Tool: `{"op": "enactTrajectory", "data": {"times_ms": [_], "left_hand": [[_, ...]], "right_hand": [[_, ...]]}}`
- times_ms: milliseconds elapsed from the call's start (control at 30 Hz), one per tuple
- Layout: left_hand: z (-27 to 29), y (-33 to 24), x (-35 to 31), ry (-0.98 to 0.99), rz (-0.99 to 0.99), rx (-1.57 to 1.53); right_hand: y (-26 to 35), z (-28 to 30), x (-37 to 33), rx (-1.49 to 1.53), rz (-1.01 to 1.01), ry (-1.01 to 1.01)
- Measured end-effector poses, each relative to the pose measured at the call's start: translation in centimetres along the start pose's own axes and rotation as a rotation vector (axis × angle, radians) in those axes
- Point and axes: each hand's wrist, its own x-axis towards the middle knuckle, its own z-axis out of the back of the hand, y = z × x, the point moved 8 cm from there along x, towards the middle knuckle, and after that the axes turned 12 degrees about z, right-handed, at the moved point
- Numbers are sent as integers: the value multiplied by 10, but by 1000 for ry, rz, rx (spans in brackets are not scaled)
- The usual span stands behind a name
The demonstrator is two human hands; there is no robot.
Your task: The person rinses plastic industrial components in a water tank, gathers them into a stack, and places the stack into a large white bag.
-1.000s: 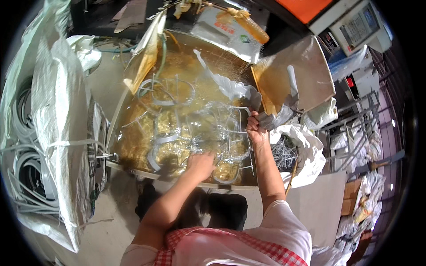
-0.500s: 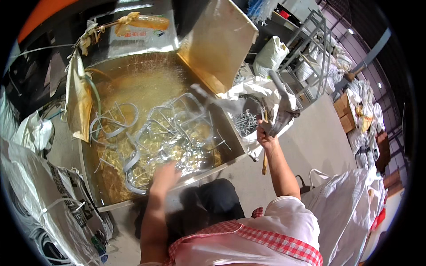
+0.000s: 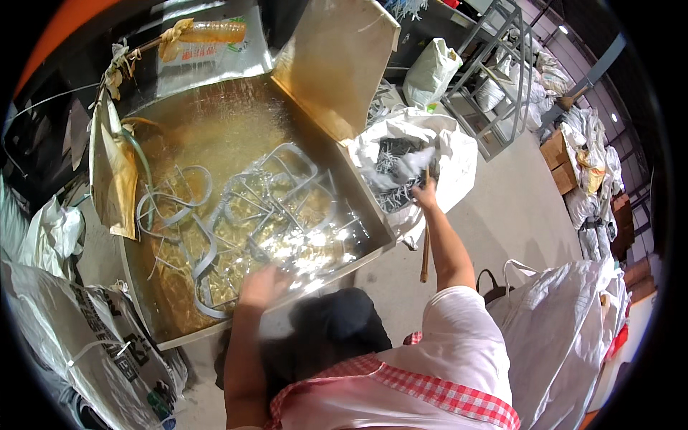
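Right hand (image 3: 424,193): reaching to the white woven sack (image 3: 459,154) at right; I cannot tell its spread or grip.
Grey plastic piece (image 3: 413,165): blurring above the sack's scraps (image 3: 399,199), just beyond that hand.
Left hand (image 3: 264,287): hovering along the water tank's (image 3: 365,204) near edge, equally unreadable.
Release: I am judging the mouth's centre safest.

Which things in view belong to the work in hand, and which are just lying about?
Seemingly in the work:
left hand, blurred, at the tank's near edge
gray strips in the water
right hand at the open white sack
gray pieces inside that sack

Apparently lying about:
cardboard boxes
metal frame
lower-right white sack
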Motion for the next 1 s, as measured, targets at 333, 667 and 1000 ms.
{"op": "enactTrajectory", "data": {"times_ms": [333, 667, 1000], "left_hand": [[11, 8, -11, 93, 129, 30], [0, 22, -4, -22, 38, 14], [-1, 49, -13, -83, 84, 27]], "right_hand": [[167, -60, -96, -658, 152, 945], [111, -109, -119, -695, 508, 1494], [223, -106, -100, -576, 320, 1197]]}}
